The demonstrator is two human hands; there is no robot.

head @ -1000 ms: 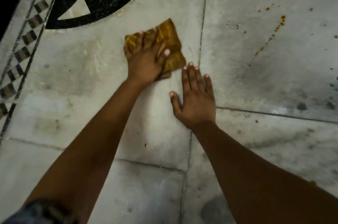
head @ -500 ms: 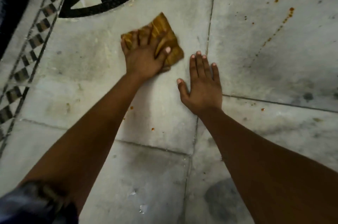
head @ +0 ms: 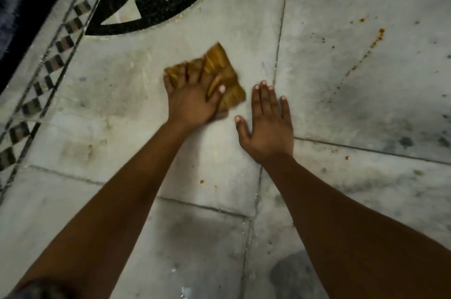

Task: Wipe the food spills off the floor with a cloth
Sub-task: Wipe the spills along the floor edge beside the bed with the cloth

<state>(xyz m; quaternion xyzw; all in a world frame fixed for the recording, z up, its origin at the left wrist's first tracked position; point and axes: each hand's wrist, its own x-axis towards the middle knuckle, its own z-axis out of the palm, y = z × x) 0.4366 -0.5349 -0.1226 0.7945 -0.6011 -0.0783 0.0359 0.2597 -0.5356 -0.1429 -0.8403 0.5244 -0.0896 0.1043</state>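
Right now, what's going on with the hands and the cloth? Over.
Left hand presses yellow cloth on floor. Right hand flat on floor, empty. Orange drips at right, not yet wiped.

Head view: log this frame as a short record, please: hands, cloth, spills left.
left hand: presses flat on mustard-yellow crumpled cloth
right hand: flat on grey marble floor, beside the cloth, apart from it
spills unwiped: orange dotted trail far right; small orange drop between the forearms
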